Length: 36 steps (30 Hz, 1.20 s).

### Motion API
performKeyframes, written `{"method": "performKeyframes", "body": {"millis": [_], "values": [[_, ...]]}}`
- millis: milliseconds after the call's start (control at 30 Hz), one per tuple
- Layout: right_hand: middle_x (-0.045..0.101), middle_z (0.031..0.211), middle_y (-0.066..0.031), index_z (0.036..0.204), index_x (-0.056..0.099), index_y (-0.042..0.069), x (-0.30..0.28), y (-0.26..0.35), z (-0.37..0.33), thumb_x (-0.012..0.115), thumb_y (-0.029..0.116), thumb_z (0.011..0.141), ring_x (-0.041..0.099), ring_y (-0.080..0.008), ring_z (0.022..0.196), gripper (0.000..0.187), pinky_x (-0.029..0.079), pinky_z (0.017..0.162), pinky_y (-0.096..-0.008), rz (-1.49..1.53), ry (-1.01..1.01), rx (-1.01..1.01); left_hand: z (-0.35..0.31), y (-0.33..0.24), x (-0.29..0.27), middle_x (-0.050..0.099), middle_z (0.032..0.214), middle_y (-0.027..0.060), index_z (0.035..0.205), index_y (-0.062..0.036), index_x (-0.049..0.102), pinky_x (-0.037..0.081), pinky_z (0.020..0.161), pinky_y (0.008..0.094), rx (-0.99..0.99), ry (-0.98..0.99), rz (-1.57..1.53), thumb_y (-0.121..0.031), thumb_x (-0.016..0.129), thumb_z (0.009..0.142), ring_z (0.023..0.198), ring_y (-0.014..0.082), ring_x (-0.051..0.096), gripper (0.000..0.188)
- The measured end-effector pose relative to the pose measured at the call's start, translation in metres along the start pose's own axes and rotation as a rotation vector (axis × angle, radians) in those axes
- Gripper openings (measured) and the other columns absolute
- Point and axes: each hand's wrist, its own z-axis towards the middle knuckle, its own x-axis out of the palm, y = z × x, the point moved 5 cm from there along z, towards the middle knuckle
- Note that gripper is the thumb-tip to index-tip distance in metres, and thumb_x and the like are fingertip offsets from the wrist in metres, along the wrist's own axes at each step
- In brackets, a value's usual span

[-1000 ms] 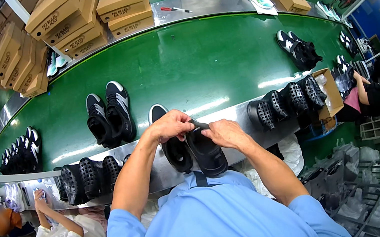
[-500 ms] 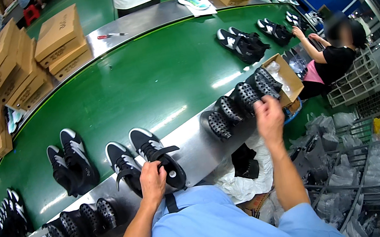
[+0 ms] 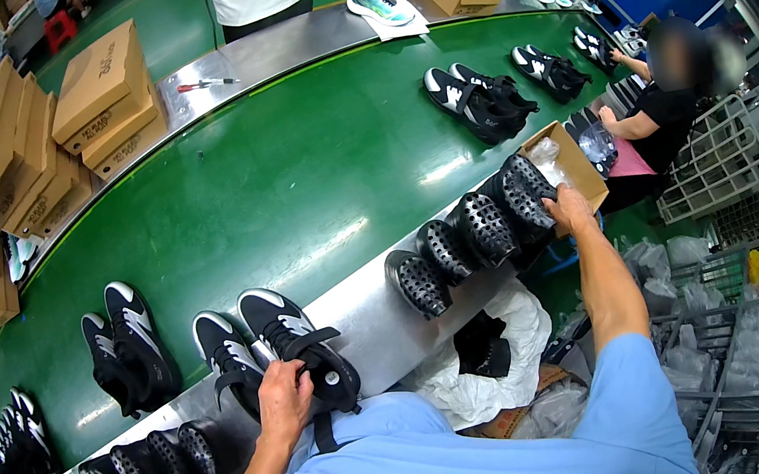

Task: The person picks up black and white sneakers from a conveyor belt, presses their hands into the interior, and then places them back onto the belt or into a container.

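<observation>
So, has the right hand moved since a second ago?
Yes: the right hand went right along the metal ledge, from the nearest black shoe to the dotted black form beside the open carton.

Shoe pair point(image 3: 280, 322) between two rows of forms point(image 3: 482, 227)

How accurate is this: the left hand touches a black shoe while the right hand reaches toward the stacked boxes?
No: in the head view, the right hand is at a black dotted piece; the left hand does touch a black shoe.
</observation>
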Motion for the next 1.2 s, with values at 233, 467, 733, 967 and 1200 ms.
{"method": "performKeyframes", "body": {"millis": [233, 467, 733, 967, 1200], "values": [[0.070, 0.084, -0.0203, 0.094, 0.063, 0.000, -0.122, 0.068, -0.079, 0.072, 0.044, 0.097, 0.068, -0.0395, 0.077, 0.044, 0.053, 0.065, -0.0479, 0.172, -0.486, -0.337, 0.005, -0.003, -0.010, 0.066, 0.092, 0.0202, 0.104, 0.0007, 0.071, 0.055, 0.079, 0.0467, 0.061, 0.061, -0.022, -0.006, 0.072, 0.087, 0.086, 0.0403, 0.067, 0.018], [0.070, 0.084, -0.0236, 0.097, 0.068, -0.002, -0.073, 0.241, -0.310, 0.073, 0.046, 0.094, 0.071, -0.0368, 0.077, 0.048, 0.054, 0.072, -0.0459, 0.590, 0.706, -0.660, 0.014, 0.009, -0.007, 0.068, 0.094, 0.0229, 0.113, 0.0018, 0.073, 0.056, 0.083, 0.0464, -0.044, 0.227, -0.077, -0.014, 0.070, 0.090, 0.090, 0.0409, 0.068, 0.028], [0.070, 0.080, -0.0261, 0.085, 0.065, -0.005, -0.058, 0.309, -0.361, 0.073, 0.039, 0.093, 0.071, -0.0447, 0.076, 0.045, 0.055, 0.071, -0.0509, 0.286, 0.437, -0.749, 0.025, 0.007, -0.002, 0.071, 0.095, 0.0223, 0.105, 0.0037, 0.076, 0.058, 0.081, 0.0427, 0.020, 0.320, -0.114, -0.013, 0.068, 0.085, 0.086, 0.0383, 0.072, 0.027], [0.070, 0.093, -0.0217, 0.098, 0.064, -0.002, 0.013, 0.372, -0.381, 0.075, 0.020, 0.087, 0.071, -0.0390, 0.084, 0.027, 0.058, 0.076, -0.0498, 0.320, 0.035, -0.700, 0.043, -0.003, 0.009, 0.071, 0.088, 0.0218, 0.098, 0.0033, 0.077, 0.058, 0.078, 0.0437, 0.251, 0.256, -0.131, -0.011, 0.067, 0.083, 0.083, 0.0386, 0.071, 0.024], [0.068, 0.105, -0.0276, 0.120, 0.058, -0.006, 0.019, 0.345, -0.357, 0.079, 0.017, 0.085, 0.065, -0.0456, 0.103, 0.047, 0.053, 0.089, -0.0521, 0.687, 0.025, -0.654, 0.005, -0.002, -0.007, 0.058, 0.122, 0.0256, 0.158, -0.0160, 0.038, 0.052, 0.096, 0.0461, 0.035, 0.132, 0.025, -0.011, 0.081, 0.081, 0.112, 0.0440, 0.062, 0.088]]}}
